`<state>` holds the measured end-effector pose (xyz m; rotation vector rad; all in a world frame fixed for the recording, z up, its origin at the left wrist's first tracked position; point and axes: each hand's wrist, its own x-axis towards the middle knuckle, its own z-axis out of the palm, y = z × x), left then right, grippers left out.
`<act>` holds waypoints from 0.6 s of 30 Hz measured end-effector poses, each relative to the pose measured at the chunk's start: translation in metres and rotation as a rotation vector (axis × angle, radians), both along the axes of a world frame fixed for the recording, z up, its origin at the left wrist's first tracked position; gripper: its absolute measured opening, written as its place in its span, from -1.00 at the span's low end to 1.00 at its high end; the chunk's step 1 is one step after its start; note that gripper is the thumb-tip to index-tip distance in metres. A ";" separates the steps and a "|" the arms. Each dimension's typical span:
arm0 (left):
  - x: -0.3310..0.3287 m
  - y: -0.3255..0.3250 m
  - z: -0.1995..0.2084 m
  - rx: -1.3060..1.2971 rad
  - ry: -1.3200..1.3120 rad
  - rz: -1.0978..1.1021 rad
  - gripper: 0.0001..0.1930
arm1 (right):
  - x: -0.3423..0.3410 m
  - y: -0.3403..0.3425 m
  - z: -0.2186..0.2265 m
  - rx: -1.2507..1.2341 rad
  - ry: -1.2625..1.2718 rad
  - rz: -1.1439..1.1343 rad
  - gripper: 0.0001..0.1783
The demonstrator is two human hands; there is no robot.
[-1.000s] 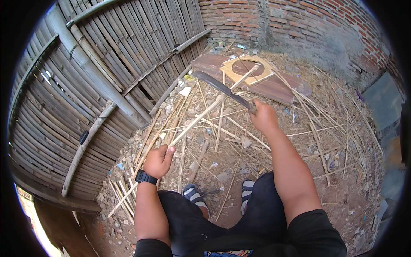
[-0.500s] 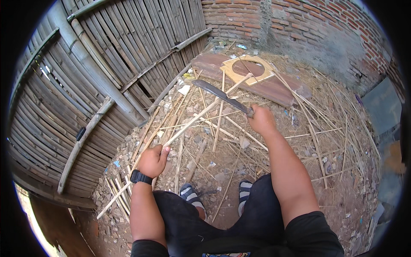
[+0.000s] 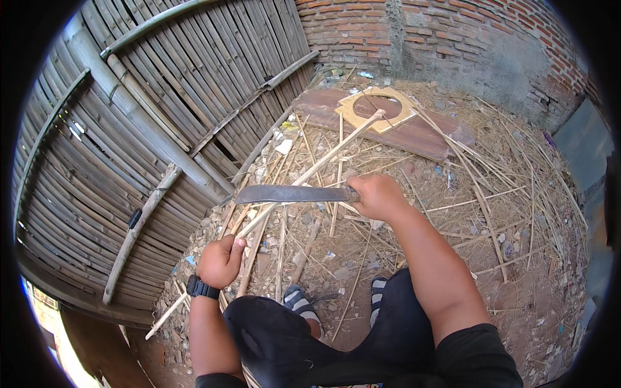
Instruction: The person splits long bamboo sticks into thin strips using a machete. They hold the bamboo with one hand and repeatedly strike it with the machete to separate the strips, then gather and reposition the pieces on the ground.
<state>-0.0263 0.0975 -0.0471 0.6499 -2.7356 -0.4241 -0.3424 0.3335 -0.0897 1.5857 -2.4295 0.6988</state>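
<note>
My left hand (image 3: 220, 261), with a black watch on its wrist, is closed around a long pale bamboo strip (image 3: 315, 169). The strip slants from behind my left wrist up to the right, its far end by the frame with the round opening. My right hand (image 3: 379, 197) grips the handle of a machete (image 3: 294, 194), whose dark blade points left. In this view the blade lies across the strip, a little beyond my left hand; whether it touches the strip I cannot tell.
A yellowish wooden frame with a round hole (image 3: 411, 111) lies on a brown board (image 3: 317, 107). Bamboo slats and straw litter the stony ground around my sandalled feet (image 3: 299, 302). A bamboo wall (image 3: 149, 123) rises on the left; a brick wall (image 3: 349, 32) stands behind.
My right hand has drawn the machete nearer and lower, and its blade has turned from slanting to nearly level. My left hand has shifted slightly left and down, still holding the strip.
</note>
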 end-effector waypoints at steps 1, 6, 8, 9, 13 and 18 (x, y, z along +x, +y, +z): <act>0.012 0.004 0.009 -0.032 -0.016 -0.006 -0.53 | -0.008 0.004 -0.003 -0.014 -0.065 -0.075 -0.63; 0.049 0.034 0.011 -0.158 -0.059 0.090 -0.55 | -0.013 0.012 -0.007 -0.039 -0.155 -0.199 -0.69; 0.059 0.040 0.005 -0.121 -0.026 0.134 -0.55 | 0.001 0.003 -0.009 -0.028 -0.178 -0.167 -0.71; 0.068 0.043 0.003 -0.106 0.002 0.153 -0.54 | 0.010 -0.003 -0.004 -0.022 -0.167 -0.108 -0.71; 0.072 0.070 -0.008 -0.007 0.050 0.155 -0.52 | 0.035 -0.008 0.006 -0.008 0.007 0.067 -0.74; 0.105 0.071 -0.006 -0.043 -0.059 0.188 -0.53 | -0.006 0.010 0.005 0.058 -0.236 -0.289 -0.71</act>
